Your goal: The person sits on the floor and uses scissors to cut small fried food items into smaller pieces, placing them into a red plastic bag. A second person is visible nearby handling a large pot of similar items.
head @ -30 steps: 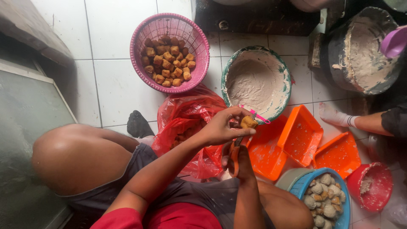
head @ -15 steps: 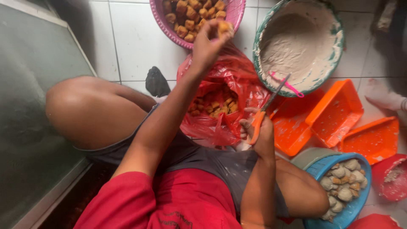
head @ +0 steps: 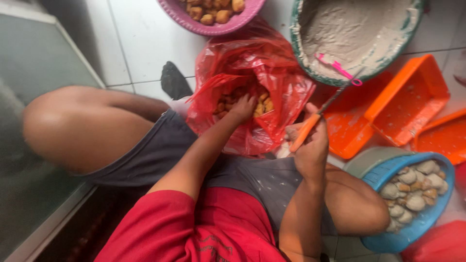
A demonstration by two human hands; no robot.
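Fried tofu puffs [head: 242,97] in the red bag [head: 272,73] at twelve o'clock: my left hand [head: 241,107] digs in, grasp hidden, I cannot tell, right hand [head: 310,145] clenching the orange-handled knife [head: 315,119], so next likely lifting one out for slitting.

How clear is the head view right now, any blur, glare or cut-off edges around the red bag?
Head view: soft all over; the left hand in the red bag and the right hand holding the orange-handled knife are slightly smeared. Light is even, with mild sheen on the bag. The pink basket and batter bowl are cropped at the top.
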